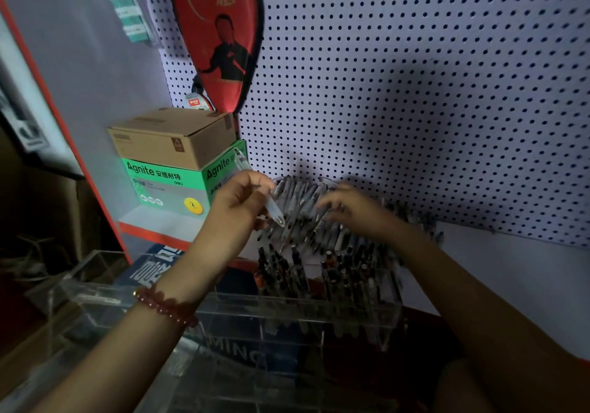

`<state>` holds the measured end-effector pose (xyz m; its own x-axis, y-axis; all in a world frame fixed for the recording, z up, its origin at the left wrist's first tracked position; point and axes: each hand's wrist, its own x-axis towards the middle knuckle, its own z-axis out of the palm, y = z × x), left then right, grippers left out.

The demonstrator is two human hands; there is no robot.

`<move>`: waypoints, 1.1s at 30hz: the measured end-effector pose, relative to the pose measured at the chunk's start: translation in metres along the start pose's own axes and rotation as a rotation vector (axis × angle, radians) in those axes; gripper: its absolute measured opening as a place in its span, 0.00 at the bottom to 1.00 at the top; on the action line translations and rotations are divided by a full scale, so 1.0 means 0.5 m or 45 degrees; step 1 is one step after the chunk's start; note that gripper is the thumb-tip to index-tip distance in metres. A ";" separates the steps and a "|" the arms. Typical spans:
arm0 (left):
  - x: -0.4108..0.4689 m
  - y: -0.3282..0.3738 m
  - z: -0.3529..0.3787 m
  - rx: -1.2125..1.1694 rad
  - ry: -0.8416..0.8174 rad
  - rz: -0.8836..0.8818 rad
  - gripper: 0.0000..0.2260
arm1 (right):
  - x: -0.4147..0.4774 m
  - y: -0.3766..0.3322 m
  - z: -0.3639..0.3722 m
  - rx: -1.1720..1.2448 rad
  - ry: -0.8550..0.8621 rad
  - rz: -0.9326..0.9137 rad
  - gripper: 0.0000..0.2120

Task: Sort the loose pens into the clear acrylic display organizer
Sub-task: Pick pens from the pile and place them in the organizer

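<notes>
**Below the pegboard: 1 clear pen in hand, rows half filled**

Against the pegboard (415, 93), the clear acrylic organizer (319, 313) steps up in tiers. Upper rows hold a dense bank of grey-barrelled pens (306, 208); the row below holds dark-capped pens (344, 272). Near compartments at lower left look bare, though glare makes that uncertain.

Left hand (239, 202): grip clenched on 1 translucent pen (271, 205), pinched near mid-barrel, tip angled down-right toward the top row, cap end up by the green Agnite box (166, 179). A red bead bracelet (166, 309) sits on that wrist.

Right hand (348, 205): fingers spread flat over the upper rows, touching pens; blurred, so I cannot tell whether the grip encloses anything.

Handling judgement:
- Pen looks light, stiff, smooth plastic; likely slippery if held at the tapered tip.
- Mid-barrel pinch gives best steering; the clip end offers a catch point.
- Slots are crowded, so neighbours may tilt or ride up as 1 more enters.
- Acrylic walls are rigid but probably scratch and crack under sideways force; feed straight along the slot.

A cardboard box (172, 138) sits on the green one.
</notes>
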<state>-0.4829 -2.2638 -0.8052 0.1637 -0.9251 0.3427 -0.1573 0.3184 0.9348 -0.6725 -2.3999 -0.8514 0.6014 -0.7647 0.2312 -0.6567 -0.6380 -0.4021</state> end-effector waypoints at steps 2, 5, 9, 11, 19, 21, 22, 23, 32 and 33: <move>0.000 0.000 -0.001 0.048 -0.014 0.036 0.11 | 0.017 0.007 0.035 -0.298 -0.236 0.013 0.17; -0.002 0.002 0.001 0.054 -0.018 0.047 0.10 | 0.028 0.011 0.058 -0.306 -0.261 -0.028 0.18; -0.003 -0.002 0.000 0.089 0.009 0.044 0.11 | 0.028 0.014 0.056 -0.262 -0.127 -0.100 0.10; -0.003 -0.005 -0.001 0.103 0.012 0.045 0.11 | 0.024 0.010 0.054 -0.226 -0.116 -0.111 0.08; -0.005 -0.009 -0.008 0.144 0.018 0.089 0.13 | -0.002 0.012 -0.012 -0.209 0.094 -0.192 0.05; -0.005 -0.009 -0.011 0.158 0.037 0.116 0.13 | -0.010 -0.010 -0.036 -0.149 0.229 -0.255 0.04; -0.004 -0.008 -0.012 0.162 0.046 0.123 0.13 | -0.014 -0.028 -0.048 -0.140 0.300 -0.316 0.03; -0.004 -0.007 -0.014 0.164 0.052 0.134 0.13 | -0.019 -0.048 -0.057 -0.142 0.358 -0.383 0.02; -0.013 -0.010 -0.005 0.173 -0.003 0.285 0.08 | -0.053 -0.201 -0.100 0.078 0.841 -0.548 0.03; -0.018 -0.004 -0.001 0.125 -0.044 0.293 0.04 | -0.055 -0.211 -0.100 0.159 0.862 -0.549 0.02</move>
<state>-0.4836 -2.2559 -0.8102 0.0792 -0.8377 0.5404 -0.2805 0.5015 0.8184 -0.6426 -2.3163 -0.7709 0.3580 -0.3683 0.8580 -0.3508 -0.9047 -0.2420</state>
